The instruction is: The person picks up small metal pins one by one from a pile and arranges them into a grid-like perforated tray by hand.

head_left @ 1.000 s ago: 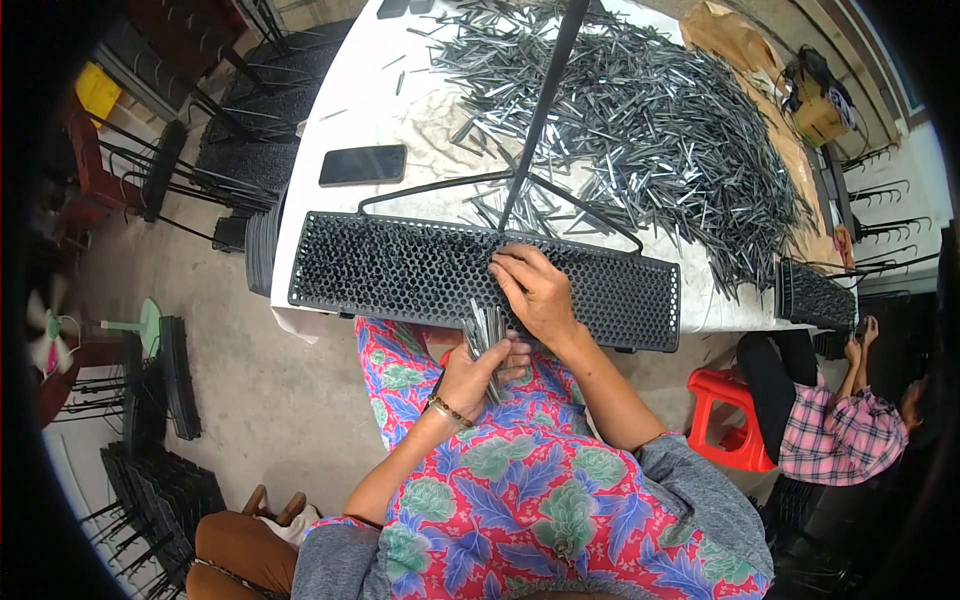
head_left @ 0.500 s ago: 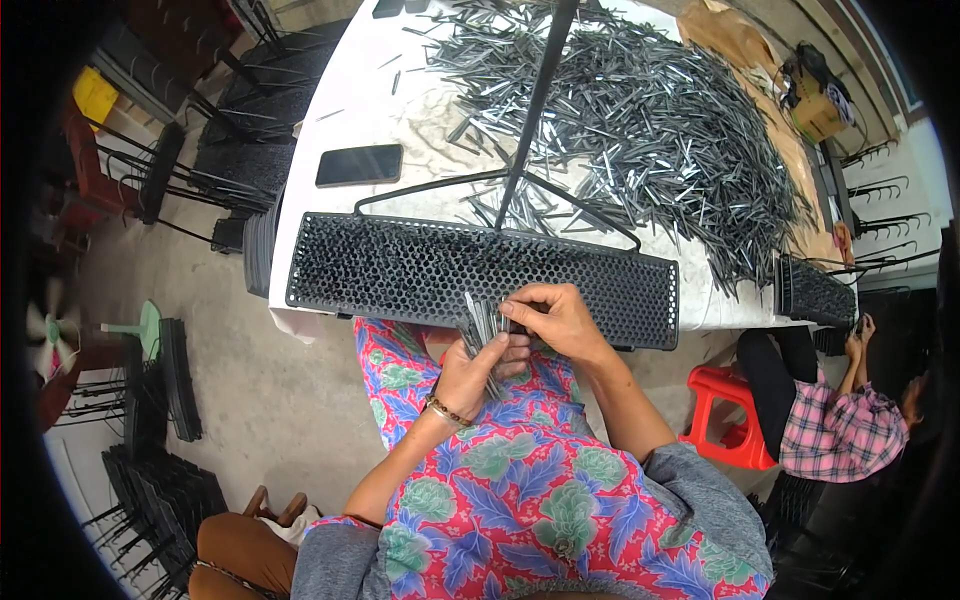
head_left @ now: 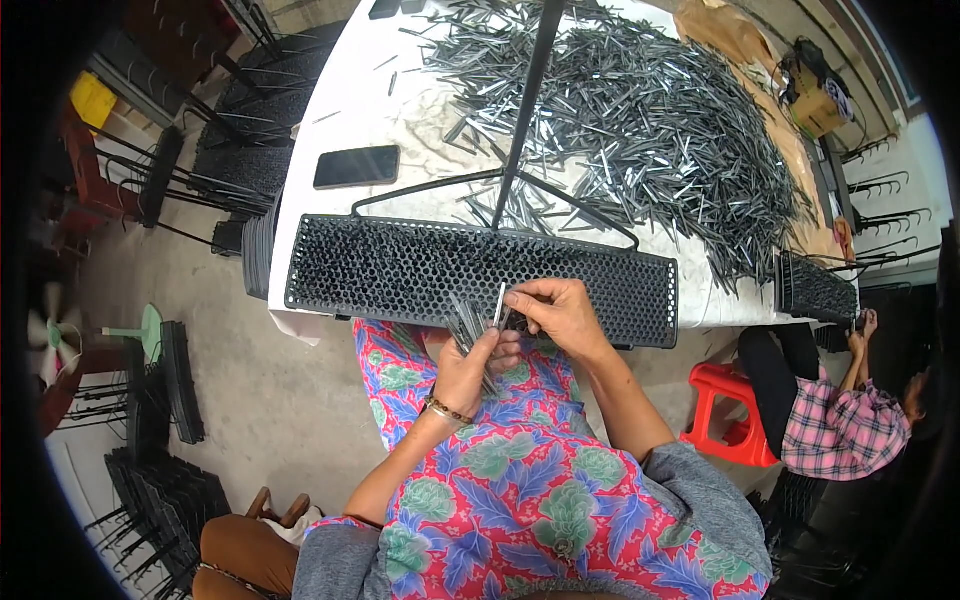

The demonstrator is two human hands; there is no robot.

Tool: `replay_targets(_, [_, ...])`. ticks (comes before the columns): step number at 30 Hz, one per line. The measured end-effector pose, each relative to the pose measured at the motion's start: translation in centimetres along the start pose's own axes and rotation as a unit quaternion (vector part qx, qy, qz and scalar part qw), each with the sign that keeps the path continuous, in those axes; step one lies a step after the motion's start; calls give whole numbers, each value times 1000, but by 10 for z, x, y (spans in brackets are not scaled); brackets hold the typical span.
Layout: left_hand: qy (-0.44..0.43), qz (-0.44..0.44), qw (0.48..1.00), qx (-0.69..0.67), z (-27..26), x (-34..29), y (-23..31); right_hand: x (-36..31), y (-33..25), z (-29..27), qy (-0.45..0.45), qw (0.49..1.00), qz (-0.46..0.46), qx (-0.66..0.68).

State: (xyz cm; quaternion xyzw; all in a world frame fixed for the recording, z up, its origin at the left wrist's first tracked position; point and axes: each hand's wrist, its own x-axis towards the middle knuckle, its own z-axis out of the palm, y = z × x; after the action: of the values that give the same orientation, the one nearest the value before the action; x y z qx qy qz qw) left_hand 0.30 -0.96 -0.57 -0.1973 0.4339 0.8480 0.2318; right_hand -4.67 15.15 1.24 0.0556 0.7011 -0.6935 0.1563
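My left hand [head_left: 464,374] is closed round a bundle of thin dark strips [head_left: 466,322] that fan out above the thumb. Thumb and fingertips of my right hand [head_left: 563,314] pinch together beside the bundle, at one pale, shiny strip [head_left: 501,298] standing upright. Both hands are just in front of a long black perforated plate [head_left: 560,285] with rows of round holes. Its left part looks darker and rougher, as if its holes are filled. A black rod [head_left: 525,110] with two angled braces rises from the plate's far edge.
A large heap of loose dark strips [head_left: 660,130] covers the far right of the white-covered table [head_left: 345,110]. A phone [head_left: 356,167] lies left of the rod. At right, a person [head_left: 840,430] works at another black plate [head_left: 815,287] near a red stool [head_left: 728,415].
The pale strip by my right fingertips now stands higher and more clearly apart from the bundle. The bundle in my left hand has shifted slightly left.
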Motion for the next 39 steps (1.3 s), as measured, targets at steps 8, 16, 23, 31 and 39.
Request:
replay_targets(8, [-4,-17,1000,-12,-1,-4,-5,10,-12,2,165,967,-179,-80])
replay_targets(16, [7,-33,999,-9,1,-5,-4,32,1,6,170,879,-369,-251])
replay_targets(23, [11,-38,999,-7,3,-5,-1,32,3,5,152,867,-378,-287])
replay_targets(31, [7,-28,1000,-8,2,-5,-2,27,-2,5,140,907,-317,-240])
replay_targets(39, [-17,-16,1000,16,4,-4,-3,-1,-5,-6,-49,998,-27,-33])
